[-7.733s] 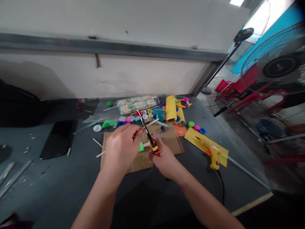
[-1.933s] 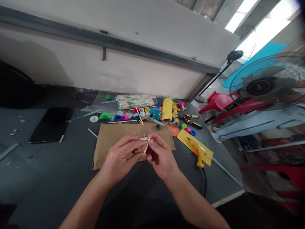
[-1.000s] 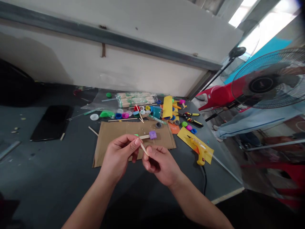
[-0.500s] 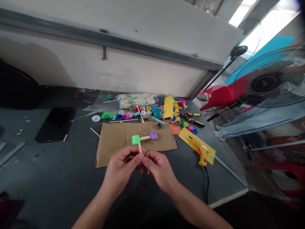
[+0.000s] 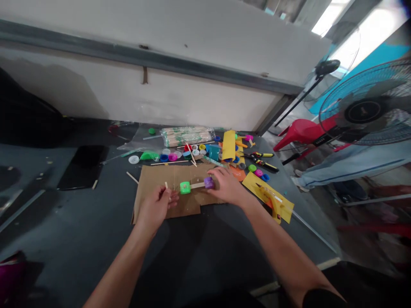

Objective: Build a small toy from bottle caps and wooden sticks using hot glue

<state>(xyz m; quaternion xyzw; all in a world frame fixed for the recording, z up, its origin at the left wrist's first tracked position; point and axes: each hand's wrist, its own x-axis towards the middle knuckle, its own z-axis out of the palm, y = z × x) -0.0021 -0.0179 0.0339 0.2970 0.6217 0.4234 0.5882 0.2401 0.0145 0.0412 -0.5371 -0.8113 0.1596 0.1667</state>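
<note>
A light wooden stick [image 5: 197, 185] joins a green bottle cap [image 5: 185, 188] and a purple bottle cap [image 5: 209, 183] just above the brown cardboard [image 5: 180, 208]. My right hand [image 5: 229, 187] has its thumb and fingers around the right side of the purple cap. To the left of the green cap, my left hand [image 5: 156, 207] pinches a short wooden stick [image 5: 166, 185], whose tip points up. A gap separates this stick from the green cap. Whether the caps touch the cardboard is hard to see.
Behind the cardboard lie loose bottle caps [image 5: 173, 156], packed wooden sticks [image 5: 188, 135] and yellow-handled pliers [image 5: 261, 161]. At right, a glue gun [image 5: 272, 203] rests on yellow card [image 5: 252, 182]. A black phone [image 5: 83, 167] lies left. A fan [image 5: 364, 111] stands beyond the table; a person's legs [image 5: 349, 164] show behind.
My hands have parted. The left moved left with the short stick, which has come away from the green cap; the right moved up and right to the purple cap.
</note>
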